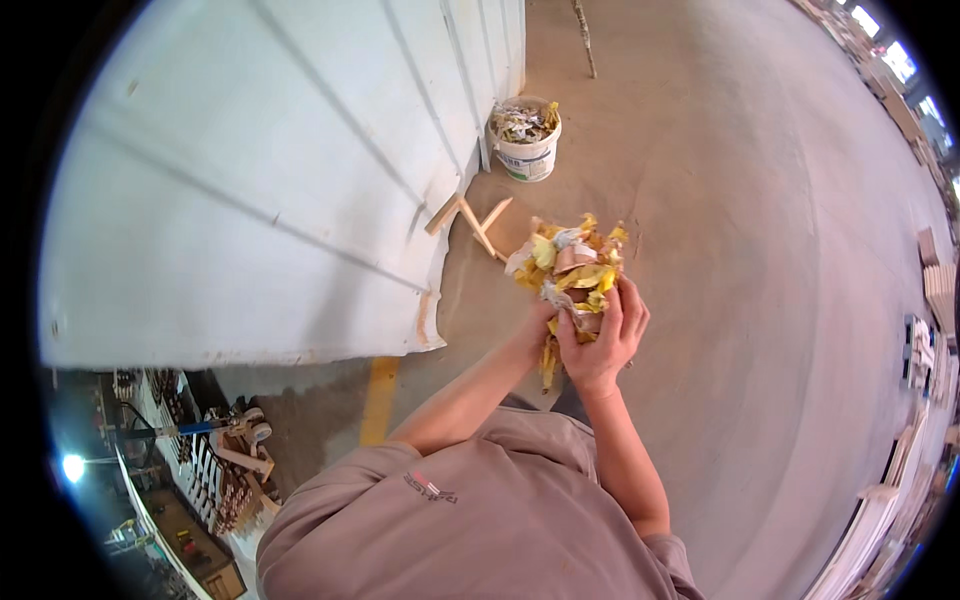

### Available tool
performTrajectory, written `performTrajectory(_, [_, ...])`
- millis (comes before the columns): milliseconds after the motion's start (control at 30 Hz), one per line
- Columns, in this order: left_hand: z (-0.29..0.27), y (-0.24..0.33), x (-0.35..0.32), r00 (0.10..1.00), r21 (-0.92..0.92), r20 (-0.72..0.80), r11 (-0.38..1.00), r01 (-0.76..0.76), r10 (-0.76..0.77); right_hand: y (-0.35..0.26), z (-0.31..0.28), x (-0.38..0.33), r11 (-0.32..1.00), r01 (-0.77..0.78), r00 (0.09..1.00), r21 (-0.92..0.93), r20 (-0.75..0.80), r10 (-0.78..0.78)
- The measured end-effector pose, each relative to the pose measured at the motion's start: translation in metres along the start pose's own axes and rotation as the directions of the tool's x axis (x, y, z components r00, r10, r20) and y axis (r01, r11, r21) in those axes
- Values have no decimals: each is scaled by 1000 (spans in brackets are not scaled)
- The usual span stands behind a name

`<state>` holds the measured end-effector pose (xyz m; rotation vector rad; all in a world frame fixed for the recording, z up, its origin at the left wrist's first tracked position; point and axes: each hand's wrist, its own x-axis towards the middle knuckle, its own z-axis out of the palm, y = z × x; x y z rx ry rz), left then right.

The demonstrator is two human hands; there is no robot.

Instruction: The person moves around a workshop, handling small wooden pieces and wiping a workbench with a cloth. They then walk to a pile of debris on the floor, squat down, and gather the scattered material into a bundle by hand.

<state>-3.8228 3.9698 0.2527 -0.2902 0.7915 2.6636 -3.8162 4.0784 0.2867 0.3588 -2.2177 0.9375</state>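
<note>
In front of my body I hold a bulky wad of crumpled yellow, white and brown scraps (580, 265), some of it looking like thin plastic or tape. My right hand (612, 335) is closed round its near right side, thumb and fingers pressed into it. On the other side my left hand (543, 318) meets the wad from below left; its fingers are hidden behind the scraps. A yellow strip hangs down between my wrists. Farther ahead, by the white wall, stands a white bucket (526, 162) filled with similar scraps.
A tall white panelled wall (270, 180) runs along the left. Wooden pieces (478, 225) lean at its foot. A thin stick (585, 40) is at the far end. A yellow floor line (379, 400) passes near my left arm. Stacked boards (940, 295) line the right side.
</note>
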Motion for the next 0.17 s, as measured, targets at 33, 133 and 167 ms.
performTrajectory(33, [4,8,31,995,151,-85,988,-35,49,27,15,26,999,-24,999,45,31,22])
performTrajectory(133, [11,28,95,977,33,-201,997,-73,78,77,53,86,985,-44,986,168,163,16])
performTrajectory(167, [4,35,111,976,79,-185,992,-100,113,89,64,102,984,-28,983,177,181,-4])
